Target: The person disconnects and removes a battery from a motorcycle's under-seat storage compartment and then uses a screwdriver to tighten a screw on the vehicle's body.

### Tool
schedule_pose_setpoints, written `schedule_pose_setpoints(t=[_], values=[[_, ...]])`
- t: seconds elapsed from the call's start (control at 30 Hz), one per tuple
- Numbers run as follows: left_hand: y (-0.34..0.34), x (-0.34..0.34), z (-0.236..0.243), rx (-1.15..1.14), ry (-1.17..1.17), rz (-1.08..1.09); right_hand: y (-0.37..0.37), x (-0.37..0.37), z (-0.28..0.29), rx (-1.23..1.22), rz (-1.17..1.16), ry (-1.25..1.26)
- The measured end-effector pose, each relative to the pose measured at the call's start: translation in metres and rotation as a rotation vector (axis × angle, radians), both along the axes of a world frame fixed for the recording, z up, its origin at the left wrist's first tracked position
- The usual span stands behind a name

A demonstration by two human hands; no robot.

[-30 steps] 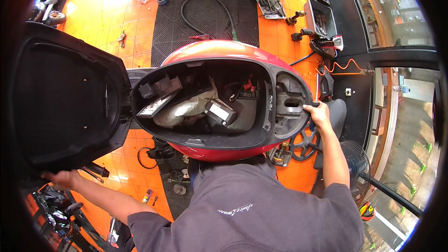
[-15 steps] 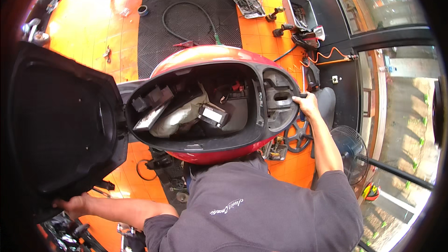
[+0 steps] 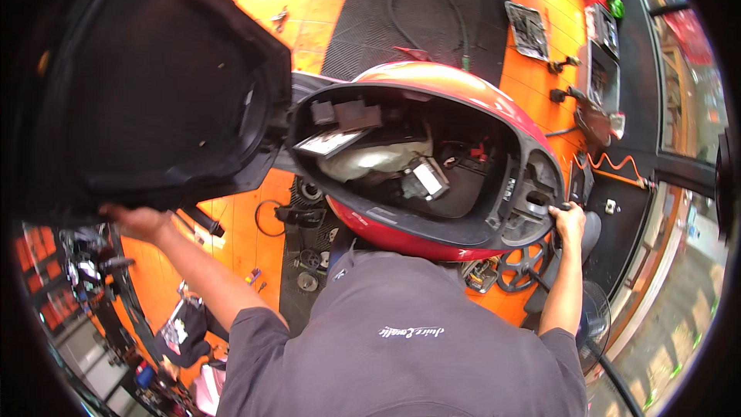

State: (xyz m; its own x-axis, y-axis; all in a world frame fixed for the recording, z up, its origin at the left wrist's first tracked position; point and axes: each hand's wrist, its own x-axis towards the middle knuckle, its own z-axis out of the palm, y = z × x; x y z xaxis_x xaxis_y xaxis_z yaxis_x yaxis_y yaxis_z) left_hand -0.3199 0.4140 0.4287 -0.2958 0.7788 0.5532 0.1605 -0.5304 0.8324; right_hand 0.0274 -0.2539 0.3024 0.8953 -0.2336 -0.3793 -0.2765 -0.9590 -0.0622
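Observation:
A red scooter [image 3: 440, 77] lies across the middle, with its black seat [image 3: 154, 93] swung up at the left and its underside showing. My left hand [image 3: 140, 222] holds the seat's near edge, fingers partly hidden by it. My right hand [image 3: 570, 220] is closed on the rear end of the tail, thumb at the rim of the dark grey tail tray [image 3: 538, 199]. Inside the open underseat compartment [image 3: 394, 220] are a black battery with a white label [image 3: 426, 177], a pale crumpled bag [image 3: 378, 158], a flat white-faced item [image 3: 332, 141] and dark box-like parts [image 3: 347, 114].
Orange tiles [image 3: 301, 0] and a black ribbed mat [image 3: 363, 38] cover the floor; a hose [image 3: 455, 15] loops there. To the right are a tool tray [image 3: 528, 31], power drills [image 3: 565, 64], a black wheel [image 3: 522, 269] and a fan [image 3: 596, 320]. Motorcycle parts [image 3: 89, 270] crowd the left.
The view has shifted and turned, so the scooter now appears farther right. The seat and my left hand sit higher in the picture. Both hands keep their holds.

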Motion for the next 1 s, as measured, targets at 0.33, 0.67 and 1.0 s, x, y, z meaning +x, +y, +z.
schedule_pose_setpoints(t=[0.33, 0.67, 1.0], values=[[-0.095, 0.002, 0.014, 0.006, 0.316, -0.195, -0.015, -0.06, -0.005, 0.243, -0.088, -0.339], [-0.235, 0.0, -0.01, 0.368, 0.648, -0.764, 0.142, -0.25, 0.142, 1.982, -0.073, -0.204], [-0.349, -0.008, -0.084, 0.43, 0.819, -1.037, 0.079, -0.256, 0.121, 2.083, -0.615, 0.125]])
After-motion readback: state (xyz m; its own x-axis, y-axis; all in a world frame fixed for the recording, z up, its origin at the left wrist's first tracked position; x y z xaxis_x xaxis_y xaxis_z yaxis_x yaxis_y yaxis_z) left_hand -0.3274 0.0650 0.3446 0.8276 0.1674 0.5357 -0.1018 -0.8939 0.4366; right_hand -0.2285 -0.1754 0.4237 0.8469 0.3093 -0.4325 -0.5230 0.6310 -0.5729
